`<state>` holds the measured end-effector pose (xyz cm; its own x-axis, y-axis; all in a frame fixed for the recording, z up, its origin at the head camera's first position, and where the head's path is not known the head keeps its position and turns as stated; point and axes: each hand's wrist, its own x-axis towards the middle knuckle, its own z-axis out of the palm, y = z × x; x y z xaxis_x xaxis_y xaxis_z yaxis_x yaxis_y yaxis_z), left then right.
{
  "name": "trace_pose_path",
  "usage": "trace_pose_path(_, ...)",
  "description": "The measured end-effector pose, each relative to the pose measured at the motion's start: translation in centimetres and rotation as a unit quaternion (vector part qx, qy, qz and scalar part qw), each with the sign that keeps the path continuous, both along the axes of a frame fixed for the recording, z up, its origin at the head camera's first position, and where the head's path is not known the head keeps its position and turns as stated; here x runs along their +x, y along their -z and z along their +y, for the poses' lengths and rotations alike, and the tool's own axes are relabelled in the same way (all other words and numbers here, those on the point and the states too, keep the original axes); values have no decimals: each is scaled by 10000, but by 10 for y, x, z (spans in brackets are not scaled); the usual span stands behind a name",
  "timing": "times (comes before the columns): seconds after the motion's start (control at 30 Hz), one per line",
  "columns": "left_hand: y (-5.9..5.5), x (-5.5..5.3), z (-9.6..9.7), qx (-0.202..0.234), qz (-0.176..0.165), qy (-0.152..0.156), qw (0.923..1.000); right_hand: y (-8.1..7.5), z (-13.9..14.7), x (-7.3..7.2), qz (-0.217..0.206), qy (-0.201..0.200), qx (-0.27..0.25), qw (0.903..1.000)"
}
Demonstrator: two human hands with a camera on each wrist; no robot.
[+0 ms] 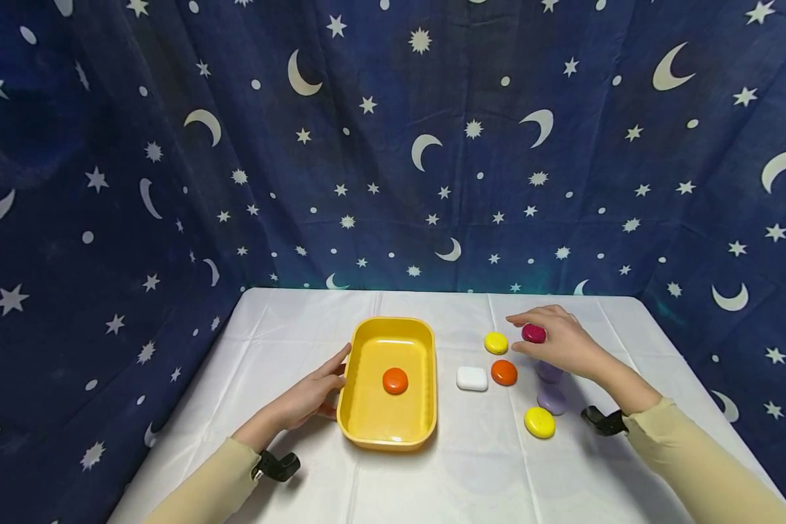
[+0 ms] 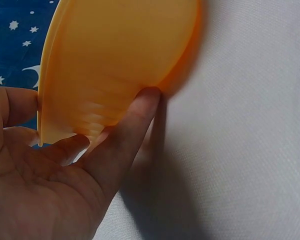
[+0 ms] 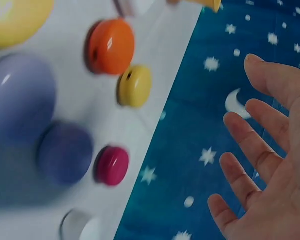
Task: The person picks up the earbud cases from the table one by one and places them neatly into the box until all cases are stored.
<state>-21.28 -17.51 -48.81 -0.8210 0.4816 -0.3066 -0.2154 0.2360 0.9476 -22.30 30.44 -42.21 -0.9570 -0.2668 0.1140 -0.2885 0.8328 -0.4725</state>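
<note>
Head cam: worn at head ht., faces fwd + down, mid-dist.; I see it take in the table (image 1: pixel 282 335) to its far edge, L hand (image 1: pixel 308 397), R hand (image 1: pixel 563 342) and the star-print curtain (image 1: pixel 393 160) behind. L wrist cam (image 1: pixel 278 466): at cuff, v. close, looks along the palm to the yellow tray's (image 1: pixel 386 426) outer side; frame tilted. R wrist cam (image 1: pixel 604 421): at cuff, close, looks past the palm; table edge runs steeply diag. Overlap, head/L: L hand, tray, curtain. Overlap, head/R: R hand, magenta disc (image 3: pixel 112 165), curtain.
</note>
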Motion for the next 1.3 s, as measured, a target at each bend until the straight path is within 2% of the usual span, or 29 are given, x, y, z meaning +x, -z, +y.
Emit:
trace_pose_path(0.13, 0, 2, 0, 62, -5, -10, 10000, 0, 20, 5, -27, 235, 58, 9997)
trace_pose_path(0.43, 0, 3, -1, 195, -46, 1, 9998, 2, 53, 10, 51, 503, 10, 9987)
trace_pose_path(0.73, 0, 2, 0, 121, 23, 0, 9999, 15, 87, 9, 170, 684, -129, 9974)
trace_pose_path(1.07, 1, 2, 0, 155, -3, -7, 9999, 27, 110, 6, -8, 882, -264, 9958)
trace_pose_path(1.3, 1, 2, 0, 109, 9, 9, 9999, 39, 120, 3, -417, 1024, -376, 9932)
